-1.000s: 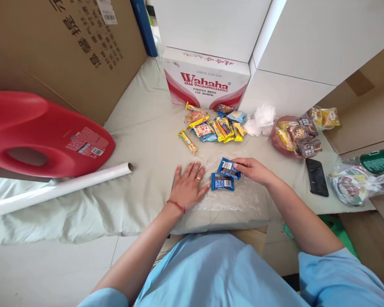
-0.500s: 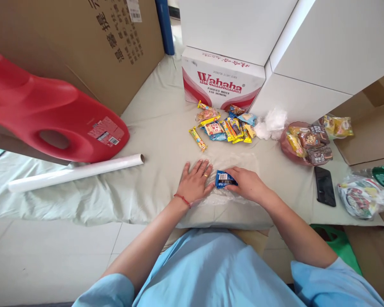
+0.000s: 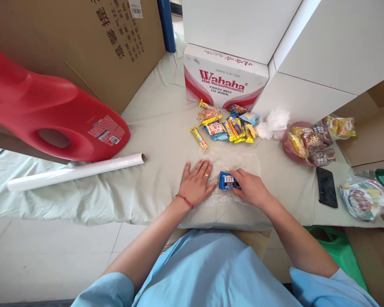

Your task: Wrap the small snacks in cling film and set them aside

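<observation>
My right hand (image 3: 251, 187) grips a small blue snack packet (image 3: 228, 181) with a barcode, holding it over a thin clear plastic sheet (image 3: 245, 161). My left hand (image 3: 195, 182) lies flat with its fingers spread, on the left part of that sheet and the cloth. The left thumb points toward the packet, with a small gap between them. Beyond the hands lies a pile of wrapped snacks (image 3: 233, 128), mostly yellow, blue and red. One yellow snack stick (image 3: 199, 138) rests apart at the pile's left.
A white roll (image 3: 77, 171) and a big red jug (image 3: 54, 111) stand left. A Wahaba-style printed carton labelled Wahaha (image 3: 225, 79) is behind the snacks. Rightward are crumpled white plastic (image 3: 275, 123), a pink bowl (image 3: 289, 149) of snacks, a phone (image 3: 327, 187) and a bagged bundle (image 3: 360, 198).
The blue packet and my right hand are turned slightly and sit a little further from the left thumb. The whole view has shifted slightly; my left hand stays flat.
</observation>
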`<state>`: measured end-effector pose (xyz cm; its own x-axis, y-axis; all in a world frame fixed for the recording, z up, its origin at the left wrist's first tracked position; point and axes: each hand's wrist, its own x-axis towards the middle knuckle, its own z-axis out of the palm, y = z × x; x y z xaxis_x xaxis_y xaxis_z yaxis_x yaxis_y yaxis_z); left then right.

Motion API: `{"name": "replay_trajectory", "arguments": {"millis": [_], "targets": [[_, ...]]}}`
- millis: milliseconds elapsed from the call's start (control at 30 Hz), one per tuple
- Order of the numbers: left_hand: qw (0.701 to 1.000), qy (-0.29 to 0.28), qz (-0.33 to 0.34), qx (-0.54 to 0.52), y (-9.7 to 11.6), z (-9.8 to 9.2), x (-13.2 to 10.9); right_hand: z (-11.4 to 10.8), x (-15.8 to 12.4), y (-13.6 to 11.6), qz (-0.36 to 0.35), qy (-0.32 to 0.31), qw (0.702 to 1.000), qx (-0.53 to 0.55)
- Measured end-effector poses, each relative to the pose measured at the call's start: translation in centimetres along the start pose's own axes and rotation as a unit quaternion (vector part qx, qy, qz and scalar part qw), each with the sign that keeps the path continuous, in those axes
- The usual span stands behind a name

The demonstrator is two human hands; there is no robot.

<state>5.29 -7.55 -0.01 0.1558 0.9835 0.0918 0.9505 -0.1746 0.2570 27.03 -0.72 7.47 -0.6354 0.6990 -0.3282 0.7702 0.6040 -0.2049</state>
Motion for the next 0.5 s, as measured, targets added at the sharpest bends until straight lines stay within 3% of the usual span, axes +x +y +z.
{"name": "replay_trajectory", "arguments": {"millis": [267, 500], "targets": [[1.0, -0.003, -0.012, 0.001, 0.2, -0.3, 0.1, 0.3, 0.6, 0.0, 0.001, -0.002, 1.0, 0.011], [1.0, -0.008, -0.015, 0.008, 0.1, -0.1, 0.0, 0.6, -0.4, 2.2, 0.011, -0.009, 0.999, 0.052]]}}
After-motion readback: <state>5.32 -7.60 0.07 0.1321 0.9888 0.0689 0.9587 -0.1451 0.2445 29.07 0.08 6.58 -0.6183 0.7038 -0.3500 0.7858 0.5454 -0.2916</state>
